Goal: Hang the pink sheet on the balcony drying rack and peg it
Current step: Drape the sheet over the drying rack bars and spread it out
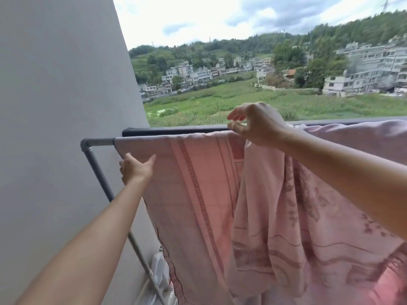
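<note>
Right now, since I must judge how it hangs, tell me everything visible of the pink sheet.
The pink sheet is thin cloth with darker striped and flowered bands. It drapes over the rack's grey top bar, flat at the left, bunched in folds at the right. The left hand pinches its left edge; the right hand is at its top edge, grip unclear. No pegs show.

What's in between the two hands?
Just the pink sheet, draped over the rack bar, between the left hand and right hand. The head view shows it.
</note>
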`<state>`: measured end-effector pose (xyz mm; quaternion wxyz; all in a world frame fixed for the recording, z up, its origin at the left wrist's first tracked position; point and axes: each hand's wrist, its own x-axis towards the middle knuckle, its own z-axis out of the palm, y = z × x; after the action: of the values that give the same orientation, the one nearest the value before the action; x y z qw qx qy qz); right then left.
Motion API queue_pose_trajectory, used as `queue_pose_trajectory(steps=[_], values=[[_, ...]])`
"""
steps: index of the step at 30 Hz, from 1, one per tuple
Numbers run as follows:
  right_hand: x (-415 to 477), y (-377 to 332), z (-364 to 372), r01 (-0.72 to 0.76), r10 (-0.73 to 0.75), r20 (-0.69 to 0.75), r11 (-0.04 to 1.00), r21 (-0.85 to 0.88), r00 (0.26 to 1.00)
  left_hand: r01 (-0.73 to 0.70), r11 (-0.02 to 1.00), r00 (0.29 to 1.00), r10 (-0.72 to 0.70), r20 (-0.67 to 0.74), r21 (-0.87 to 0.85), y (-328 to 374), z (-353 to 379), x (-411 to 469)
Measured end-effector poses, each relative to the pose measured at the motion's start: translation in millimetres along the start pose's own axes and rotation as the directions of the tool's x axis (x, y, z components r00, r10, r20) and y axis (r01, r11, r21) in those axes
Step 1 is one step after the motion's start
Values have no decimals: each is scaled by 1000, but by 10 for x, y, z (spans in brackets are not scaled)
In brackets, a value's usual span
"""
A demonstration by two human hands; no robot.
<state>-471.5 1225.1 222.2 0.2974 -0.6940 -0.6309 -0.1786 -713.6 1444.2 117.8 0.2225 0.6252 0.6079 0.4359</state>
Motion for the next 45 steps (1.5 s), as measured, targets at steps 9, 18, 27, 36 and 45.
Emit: queue_pose_trajectory(steps=[9, 18, 27, 36, 45], values=[[378, -651, 834, -56, 62, 57, 993, -107, 996, 58, 920, 979, 24, 204, -388, -320, -107, 643], [1294, -889, 1187, -130, 121, -94, 987, -95, 988, -356, 926, 927, 332, -173, -129, 212, -623, 1841], [1483, -934, 1607, -251, 247, 122, 968, 20, 961, -160, 918, 967, 219, -128, 363, -414, -645, 2506], [577, -257, 917, -338, 334, -75, 940, -51, 940, -800, 588, 565, 805, 182, -115, 572, 237, 772], [297, 334, 486, -470, 424, -270, 873, -132, 864, -869, 482, 494, 856, 150, 111, 559, 631, 588]])
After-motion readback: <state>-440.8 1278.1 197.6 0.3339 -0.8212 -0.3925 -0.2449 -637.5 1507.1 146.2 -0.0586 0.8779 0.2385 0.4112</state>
